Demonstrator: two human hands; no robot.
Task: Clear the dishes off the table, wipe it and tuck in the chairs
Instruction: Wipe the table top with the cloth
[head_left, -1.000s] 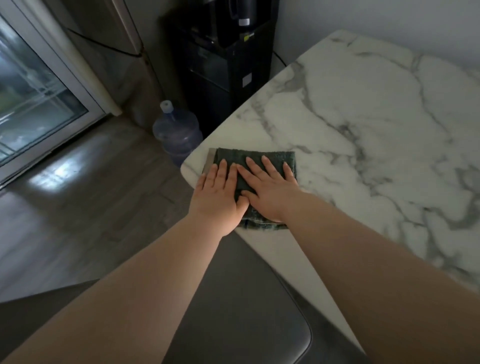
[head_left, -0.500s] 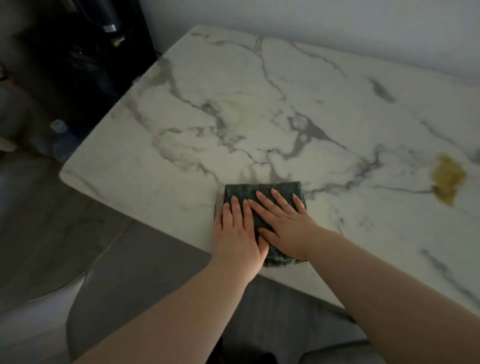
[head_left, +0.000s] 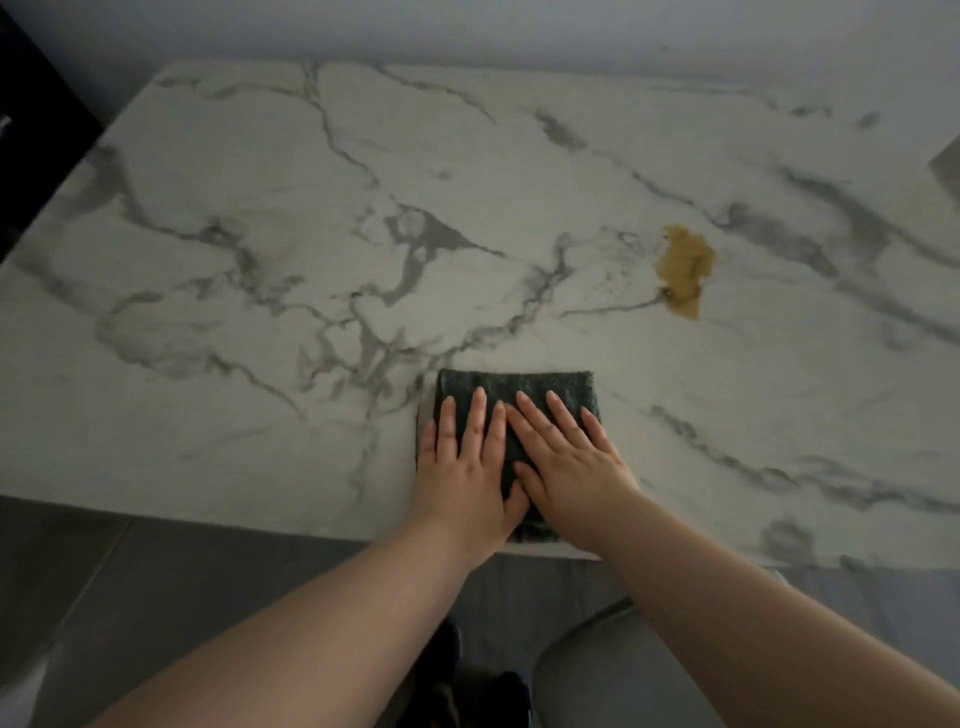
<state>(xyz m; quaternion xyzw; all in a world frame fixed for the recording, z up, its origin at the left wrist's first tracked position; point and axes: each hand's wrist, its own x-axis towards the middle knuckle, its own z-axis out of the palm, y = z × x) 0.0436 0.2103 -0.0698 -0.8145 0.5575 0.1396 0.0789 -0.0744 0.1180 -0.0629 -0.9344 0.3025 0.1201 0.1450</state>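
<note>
A folded dark green cloth (head_left: 524, 387) lies flat on the white marble table (head_left: 260, 218), close to its near edge. My left hand (head_left: 465, 467) presses down on the cloth's left half with fingers spread. My right hand (head_left: 569, 457) lies flat on its right half, overlapping the left hand's thumb side. Both palms rest on top of the cloth rather than gripping it. A yellow-brown smear (head_left: 683, 270) sits on the table, to the right of and beyond the cloth.
A grey chair seat (head_left: 587, 670) shows below the table's near edge, under my right forearm. A dark appliance (head_left: 31, 104) stands at the far left. A pale wall (head_left: 519, 31) runs along the table's far side. A grey object (head_left: 948, 163) touches the right edge.
Both hands have slid the cloth to the right along the table's near edge, away from the left corner. The view has swung right, bringing the yellow smear into sight.
</note>
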